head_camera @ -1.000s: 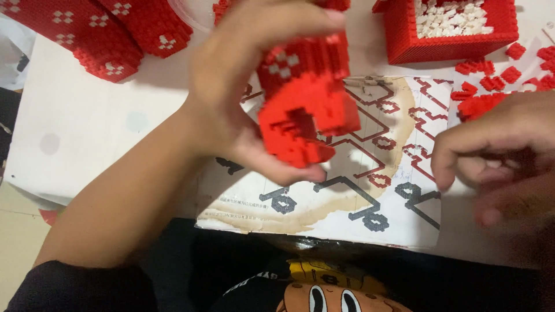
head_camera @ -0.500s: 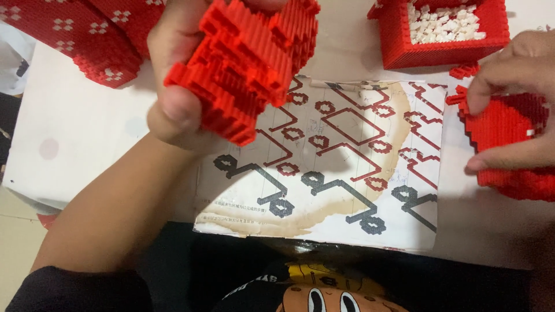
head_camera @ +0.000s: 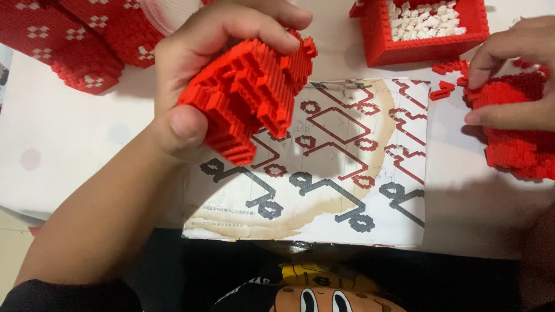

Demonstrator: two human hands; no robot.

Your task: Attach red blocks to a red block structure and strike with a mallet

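My left hand grips a hollow red block assembly built of small bricks, held tilted above the left part of a printed instruction sheet. Thumb sits at the assembly's lower left, fingers curl over its top. At the right edge my right hand rests on top of a second red block piece that lies on the white table, fingers pressing it.
A red brick-built box filled with small white bricks stands at the back. Loose red bricks lie beside it. Large red block sections with white patterns sit at the back left. The table's front edge runs along my lap.
My left hand lifted and turned the red assembly, then lowered it a little toward the sheet. My right hand moved from the sheet's right edge onto the second red piece.
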